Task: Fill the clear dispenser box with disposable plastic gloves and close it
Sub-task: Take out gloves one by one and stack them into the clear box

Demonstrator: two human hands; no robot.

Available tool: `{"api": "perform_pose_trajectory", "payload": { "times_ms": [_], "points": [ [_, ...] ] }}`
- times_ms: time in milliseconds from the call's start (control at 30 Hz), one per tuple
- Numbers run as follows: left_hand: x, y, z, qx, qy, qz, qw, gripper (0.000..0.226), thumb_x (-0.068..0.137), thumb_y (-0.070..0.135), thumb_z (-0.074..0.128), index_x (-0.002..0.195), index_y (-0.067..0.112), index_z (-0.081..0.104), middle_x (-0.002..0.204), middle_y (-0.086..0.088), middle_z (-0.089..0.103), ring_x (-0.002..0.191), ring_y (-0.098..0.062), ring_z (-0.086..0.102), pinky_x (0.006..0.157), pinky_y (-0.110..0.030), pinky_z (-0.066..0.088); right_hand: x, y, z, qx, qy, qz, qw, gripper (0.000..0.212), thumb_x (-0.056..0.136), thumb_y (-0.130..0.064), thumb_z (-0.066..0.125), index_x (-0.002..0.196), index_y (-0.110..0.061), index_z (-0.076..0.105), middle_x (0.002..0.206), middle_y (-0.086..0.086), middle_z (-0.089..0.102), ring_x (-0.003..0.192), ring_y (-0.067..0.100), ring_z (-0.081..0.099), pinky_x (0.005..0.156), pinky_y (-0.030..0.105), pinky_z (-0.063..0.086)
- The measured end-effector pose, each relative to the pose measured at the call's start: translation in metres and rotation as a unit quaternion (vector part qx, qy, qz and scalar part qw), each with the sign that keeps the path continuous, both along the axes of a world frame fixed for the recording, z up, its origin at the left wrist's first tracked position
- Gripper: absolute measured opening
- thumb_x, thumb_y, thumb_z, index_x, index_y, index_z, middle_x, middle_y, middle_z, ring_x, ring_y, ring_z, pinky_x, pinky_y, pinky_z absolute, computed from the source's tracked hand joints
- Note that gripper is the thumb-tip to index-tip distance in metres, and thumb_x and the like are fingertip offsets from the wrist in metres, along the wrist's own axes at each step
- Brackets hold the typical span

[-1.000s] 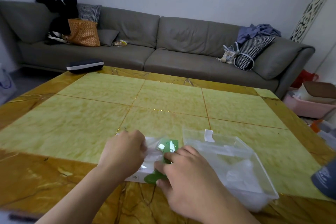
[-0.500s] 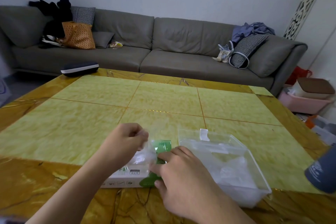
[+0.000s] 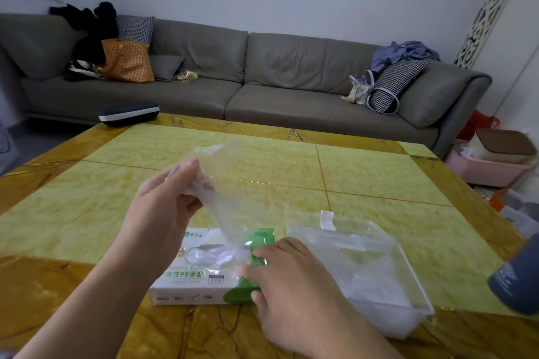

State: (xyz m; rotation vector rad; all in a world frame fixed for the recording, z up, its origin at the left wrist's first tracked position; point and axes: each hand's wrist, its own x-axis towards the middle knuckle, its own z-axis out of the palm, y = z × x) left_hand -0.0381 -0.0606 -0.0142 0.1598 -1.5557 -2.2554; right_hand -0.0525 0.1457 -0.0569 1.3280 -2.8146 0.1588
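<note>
A white and green cardboard glove carton [image 3: 204, 280] lies flat near the table's front edge. My left hand [image 3: 166, 201] is raised above it and pinches a thin clear plastic glove [image 3: 224, 207] that stretches down into the carton's opening. My right hand [image 3: 288, 283] rests on the carton's green right end and holds it down. To the right stands the clear dispenser box [image 3: 376, 245], open at the top, with crumpled clear gloves inside and a white tab at its far rim.
The table [image 3: 364, 172] has yellow-green tiles with an amber border. A dark case [image 3: 128, 112] lies at its far left corner. A grey cylinder [image 3: 516, 283] sticks in at the right edge. Behind stands a grey sofa [image 3: 262, 81] with bags; pink bins [image 3: 490, 166] sit at right.
My left hand has risen from the carton's opening, drawing a clear glove up and out. My right hand has stayed on the carton's green end.
</note>
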Motion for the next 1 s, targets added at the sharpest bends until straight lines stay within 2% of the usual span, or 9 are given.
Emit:
{"api": "perform_pose_trajectory", "payload": {
  "times_ms": [200, 300, 433, 533, 633, 700, 767, 867, 1000],
  "points": [
    [0.007, 0.004, 0.006, 0.048, -0.028, 0.012, 0.998, 0.025, 0.09, 0.033, 0.069, 0.087, 0.009, 0.065, 0.072, -0.007, 0.062, 0.063, -0.019, 0.061, 0.06, -0.032, 0.059, 0.002, 0.004, 0.015, -0.101, -0.097, -0.052, 0.989, 0.04, 0.096, -0.019, 0.053, 0.132, -0.032, 0.063, 0.144, -0.018, 0.043, 0.138, 0.011, 0.033, 0.112, 0.027, 0.039],
    [0.011, 0.01, 0.005, -0.001, -0.063, 0.014, 0.998, 0.035, 0.088, 0.042, 0.072, 0.085, 0.007, 0.066, 0.068, -0.009, 0.06, 0.053, -0.019, 0.057, 0.048, -0.029, 0.055, -0.001, 0.008, 0.024, -0.233, -0.133, -0.091, 0.959, 0.031, 0.087, -0.008, 0.053, 0.106, -0.032, 0.061, 0.129, -0.032, 0.045, 0.121, 0.003, 0.051, 0.098, 0.027, 0.051],
    [0.008, 0.012, 0.002, -0.099, -0.073, -0.02, 0.992, 0.05, 0.069, 0.065, 0.083, 0.073, 0.015, 0.075, 0.068, -0.012, 0.06, 0.051, -0.018, 0.053, 0.054, -0.027, 0.053, -0.009, 0.016, 0.031, -0.446, -0.272, -0.098, 0.847, 0.036, 0.087, -0.038, 0.064, 0.122, -0.035, 0.057, 0.126, -0.021, 0.06, 0.127, 0.001, 0.055, 0.105, 0.028, 0.045],
    [0.006, 0.023, 0.002, -0.167, -0.063, -0.07, 0.981, 0.065, 0.058, 0.076, 0.082, 0.077, 0.014, 0.08, 0.068, -0.013, 0.066, 0.054, -0.018, 0.055, 0.051, -0.02, 0.049, -0.011, 0.015, 0.039, -0.499, -0.434, -0.064, 0.747, 0.06, 0.083, -0.054, 0.077, 0.134, -0.031, 0.057, 0.132, -0.016, 0.066, 0.128, 0.003, 0.061, 0.103, 0.028, 0.052],
    [0.012, 0.04, 0.007, -0.169, -0.063, -0.137, 0.974, 0.046, 0.079, 0.057, 0.079, 0.072, 0.011, 0.079, 0.063, -0.019, 0.066, 0.052, -0.019, 0.059, 0.048, -0.023, 0.046, -0.012, 0.01, 0.04, -0.529, -0.422, -0.074, 0.733, 0.052, 0.085, -0.043, 0.085, 0.126, -0.016, 0.068, 0.12, 0.017, 0.073, 0.115, 0.034, 0.07, 0.1, 0.048, 0.057],
    [0.014, 0.042, 0.005, -0.144, -0.09, -0.154, 0.973, 0.04, 0.078, 0.044, 0.085, 0.076, 0.005, 0.076, 0.072, -0.03, 0.065, 0.059, -0.028, 0.057, 0.056, -0.032, 0.044, -0.013, 0.011, 0.039, -0.573, -0.425, -0.086, 0.695, 0.04, 0.085, -0.03, 0.088, 0.11, -0.004, 0.071, 0.106, 0.028, 0.073, 0.097, 0.042, 0.072, 0.091, 0.054, 0.06],
    [0.014, 0.034, 0.001, -0.149, -0.121, -0.16, 0.968, 0.05, 0.073, 0.046, 0.091, 0.085, 0.0, 0.074, 0.081, -0.03, 0.061, 0.068, -0.033, 0.048, 0.059, -0.037, 0.035, -0.015, 0.016, 0.042, -0.601, -0.451, -0.087, 0.655, 0.03, 0.084, -0.018, 0.084, 0.099, -0.001, 0.066, 0.092, 0.026, 0.069, 0.08, 0.039, 0.066, 0.074, 0.047, 0.061],
    [0.011, 0.023, 0.001, -0.131, -0.125, -0.144, 0.973, 0.042, 0.075, 0.043, 0.09, 0.088, 0.006, 0.077, 0.086, -0.019, 0.055, 0.07, -0.033, 0.04, 0.056, -0.033, 0.031, -0.019, 0.024, 0.048, -0.607, -0.458, -0.093, 0.643, 0.012, 0.093, -0.003, 0.072, 0.09, -0.004, 0.06, 0.076, 0.022, 0.057, 0.064, 0.03, 0.058, 0.059, 0.037, 0.053],
    [0.007, 0.01, 0.002, -0.111, -0.119, -0.106, 0.981, 0.045, 0.07, 0.047, 0.09, 0.087, 0.008, 0.078, 0.08, -0.014, 0.048, 0.058, -0.022, 0.04, 0.048, -0.026, 0.035, -0.026, 0.032, 0.049, -0.628, -0.46, -0.14, 0.612, 0.009, 0.095, 0.003, 0.067, 0.091, -0.003, 0.061, 0.076, 0.018, 0.054, 0.057, 0.025, 0.054, 0.046, 0.032, 0.048]
  ]
}}
